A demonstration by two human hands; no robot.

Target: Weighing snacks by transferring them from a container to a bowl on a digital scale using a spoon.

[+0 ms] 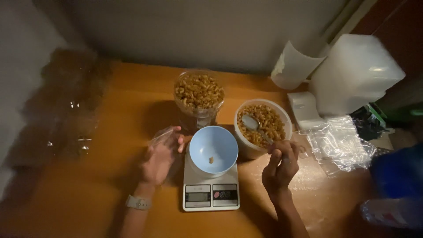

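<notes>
I see blue bowl [213, 152] on scale [211, 191], one pasta piece [211, 159] inside. Jar [199, 94], tub [262, 125] full of pasta. Right hand [281, 165] grips spoon [257, 128]; left hand [161, 156] pinches clear bag [159, 135], hard to make out.

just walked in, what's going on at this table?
A person is portioning dry pasta. The right hand holds a spoon over the white tub of pasta. The left hand holds a small clear bag beside the scale. The blue bowl on the scale holds just one pasta piece. A clear jar of pasta stands behind.
</notes>
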